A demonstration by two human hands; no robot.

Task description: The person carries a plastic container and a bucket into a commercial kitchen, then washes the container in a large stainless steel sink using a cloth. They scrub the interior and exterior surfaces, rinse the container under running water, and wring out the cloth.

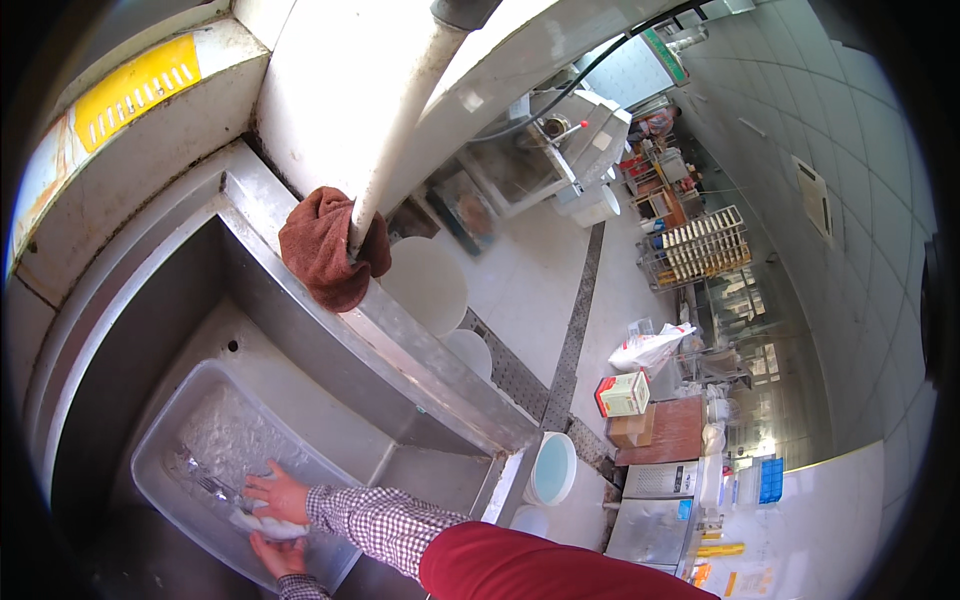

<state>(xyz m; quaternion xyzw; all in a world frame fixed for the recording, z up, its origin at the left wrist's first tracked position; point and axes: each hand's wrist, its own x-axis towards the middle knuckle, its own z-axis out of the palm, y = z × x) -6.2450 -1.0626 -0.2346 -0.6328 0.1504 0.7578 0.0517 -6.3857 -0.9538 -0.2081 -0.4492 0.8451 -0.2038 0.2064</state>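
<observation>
My right hand, in a checked sleeve, reaches into a translucent plastic tub with its fingers spread. Below it, my left hand curls against a limp white cloth-like piece. This piece lies between the two hands, and the right hand's lower edge touches it. Rippling water fills part of the tub. Beside my right fingertips a shiny metal object lies in the water, its exact kind unclear. The tub stands inside a stainless steel sink.
A brown cloth wraps the foot of a white pipe at the sink's rim. Beyond are a bucket of bluish liquid, round white containers, a floor drain grate, a loaded rack and a distant person.
</observation>
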